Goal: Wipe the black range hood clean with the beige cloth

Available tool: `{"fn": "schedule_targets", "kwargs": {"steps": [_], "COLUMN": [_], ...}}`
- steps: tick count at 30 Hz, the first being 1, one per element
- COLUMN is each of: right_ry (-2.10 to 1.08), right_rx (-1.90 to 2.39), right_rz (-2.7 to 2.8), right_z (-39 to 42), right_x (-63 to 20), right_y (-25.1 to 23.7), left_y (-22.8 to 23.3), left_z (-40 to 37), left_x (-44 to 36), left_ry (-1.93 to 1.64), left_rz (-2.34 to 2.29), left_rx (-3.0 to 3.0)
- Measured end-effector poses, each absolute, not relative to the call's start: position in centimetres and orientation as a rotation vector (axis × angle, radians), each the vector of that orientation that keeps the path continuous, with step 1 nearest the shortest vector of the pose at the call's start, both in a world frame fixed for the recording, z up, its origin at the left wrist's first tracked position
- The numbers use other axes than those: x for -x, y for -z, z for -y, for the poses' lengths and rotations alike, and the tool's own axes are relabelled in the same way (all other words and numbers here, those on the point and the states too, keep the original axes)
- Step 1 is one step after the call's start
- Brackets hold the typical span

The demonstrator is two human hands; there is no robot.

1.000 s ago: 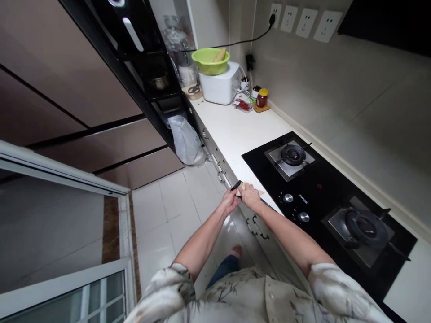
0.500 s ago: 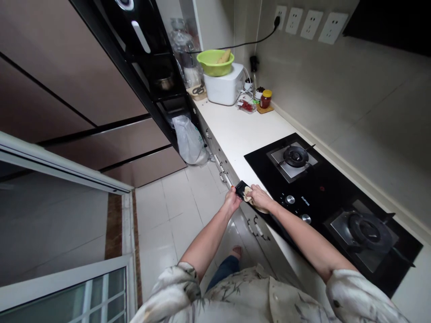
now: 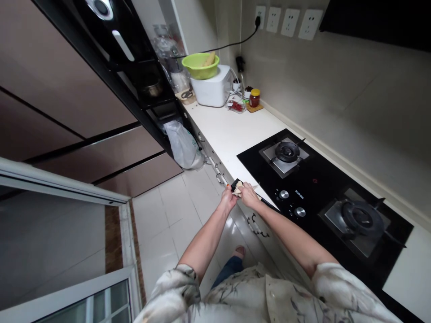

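White glossy counter: left hand pinches a flat black piece, right hand clutches a crumpled beige cloth.

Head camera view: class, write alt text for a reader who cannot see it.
A person's left hand and right hand meet at the front edge of a white countertop, holding a small black flat object and a pale cloth. Beside them lies a black glass two-burner gas hob.

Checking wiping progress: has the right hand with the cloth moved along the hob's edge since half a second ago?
Yes. The right hand with the cloth has drawn back off the hob toward its front-left corner.
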State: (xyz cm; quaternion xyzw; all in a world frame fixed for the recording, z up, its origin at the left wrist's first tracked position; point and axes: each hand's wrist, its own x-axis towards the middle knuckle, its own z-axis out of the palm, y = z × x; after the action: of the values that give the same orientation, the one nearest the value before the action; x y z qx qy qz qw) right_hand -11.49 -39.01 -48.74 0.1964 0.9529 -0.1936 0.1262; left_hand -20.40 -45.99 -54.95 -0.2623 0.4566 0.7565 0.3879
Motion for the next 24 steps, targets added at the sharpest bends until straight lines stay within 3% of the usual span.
{"fn": "schedule_targets", "kwargs": {"steps": [10, 17, 24], "right_ry": [0.534, 0.582, 0.335], "right_rx": [-0.826, -1.271, -1.993], "right_rz": [-2.57, -2.307, -1.746], "right_z": [39.8, 38.8, 39.0], "right_x": [-0.7, -19.3, -37.1], "right_y": [47.5, 45.8, 43.0], "left_y": [53.5, 52.2, 51.6], "left_z": [46.0, 44.3, 43.6], "left_x": [20.5, 20.9, 21.2], "left_ry": [-1.784, -1.67, -1.593], "left_rz": [-1.614, -1.849, -2.006], "left_rx": [0.637, 0.539, 0.407]}}
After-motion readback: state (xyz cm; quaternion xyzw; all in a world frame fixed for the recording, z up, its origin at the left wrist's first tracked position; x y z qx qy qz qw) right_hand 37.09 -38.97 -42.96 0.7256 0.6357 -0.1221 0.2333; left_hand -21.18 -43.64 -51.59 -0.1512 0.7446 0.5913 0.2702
